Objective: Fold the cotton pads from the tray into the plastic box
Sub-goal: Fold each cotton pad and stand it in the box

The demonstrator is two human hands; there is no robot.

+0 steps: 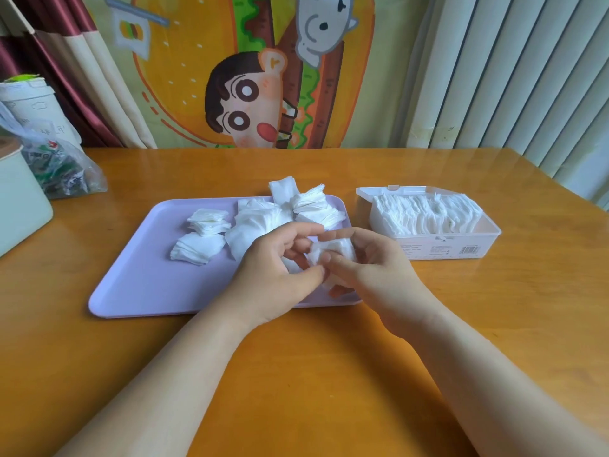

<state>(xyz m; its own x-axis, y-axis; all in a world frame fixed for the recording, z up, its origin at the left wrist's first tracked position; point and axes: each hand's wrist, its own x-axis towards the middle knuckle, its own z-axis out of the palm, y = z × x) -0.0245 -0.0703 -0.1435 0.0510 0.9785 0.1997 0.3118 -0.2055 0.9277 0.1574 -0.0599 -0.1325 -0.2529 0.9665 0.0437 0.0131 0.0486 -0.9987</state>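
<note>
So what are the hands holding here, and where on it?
A cotton pad, held by both: left hand pinches its left edge, right hand its right side.

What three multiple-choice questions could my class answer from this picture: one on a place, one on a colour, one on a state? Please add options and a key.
1. Where does the plastic box stand?
A. To the right of the tray
B. On the tray
C. To the left of the tray

2. What colour is the tray?
A. Green
B. Lilac
C. Red

3. What are the left hand and the right hand doing?
A. Together holding a cotton pad
B. Lying open and empty
C. Reaching into the box

Key:
1 A, since the box sits on the wood just off the tray's right edge.
2 B, since the tray's bare surface is pale purple.
3 A, since fingers of both hands curl round one white pad above the tray's near right corner.
</note>
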